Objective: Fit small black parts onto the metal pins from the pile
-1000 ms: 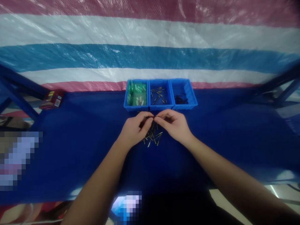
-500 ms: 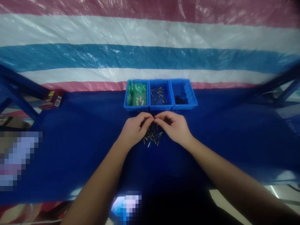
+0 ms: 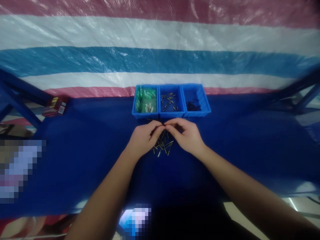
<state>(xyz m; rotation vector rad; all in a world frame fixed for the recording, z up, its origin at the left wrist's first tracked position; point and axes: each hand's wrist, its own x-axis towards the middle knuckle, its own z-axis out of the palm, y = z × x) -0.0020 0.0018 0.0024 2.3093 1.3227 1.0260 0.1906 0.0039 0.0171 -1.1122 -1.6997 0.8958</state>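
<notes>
My left hand (image 3: 146, 135) and my right hand (image 3: 186, 133) meet at the fingertips, just in front of the blue bins. Both are closed in a pinch; whatever sits between the fingers is too small and hidden to make out. Below and partly behind the hands, a loose pile of thin metal pins (image 3: 163, 145), brass-coloured and silvery, lies on the blue table. More such pins lie in the middle blue bin (image 3: 172, 114). The left blue bin (image 3: 145, 115) holds green plastic bags and small pale pieces. Small dark parts (image 3: 193, 105) lie in the right blue bin (image 3: 205, 103).
The blue table (image 3: 82, 150) runs up to a striped plastic sheet (image 3: 100, 60) behind the bins. A red box (image 3: 55, 106) stands at the far left beside a dark blue metal frame (image 3: 22, 88). Another frame post (image 3: 300, 86) rises at the right.
Almost nothing differs. The fingertips have shifted very slightly against each other; the pile and the bins look the same.
</notes>
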